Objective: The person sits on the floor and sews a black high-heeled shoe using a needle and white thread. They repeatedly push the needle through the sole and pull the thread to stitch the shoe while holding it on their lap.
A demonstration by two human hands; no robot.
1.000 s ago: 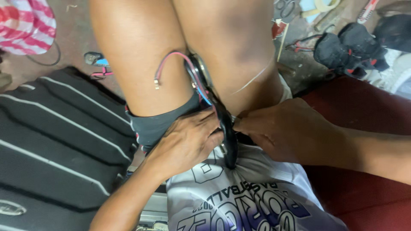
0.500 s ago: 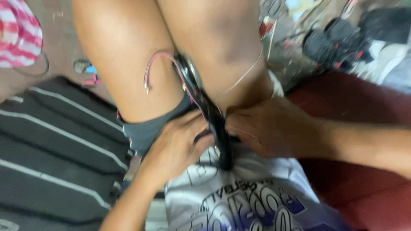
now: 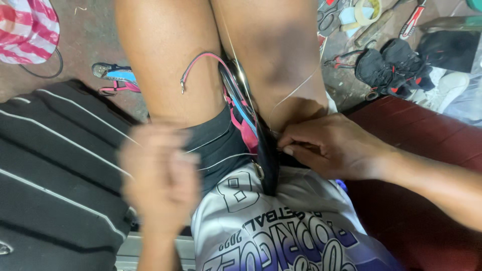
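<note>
left hand (image 3: 160,175) now lifted off the black strap (image 3: 266,160) and blurred in front of the dark shorts (image 3: 211,145), a thin thread (image 3: 221,160) pulled out taut toward it, right hand (image 3: 336,148) shifted slightly

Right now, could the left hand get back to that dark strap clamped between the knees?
Probably yes: the left hand hovers blurred beside the dark strap, nothing between them; the right hand pinches it from the other side.
</note>
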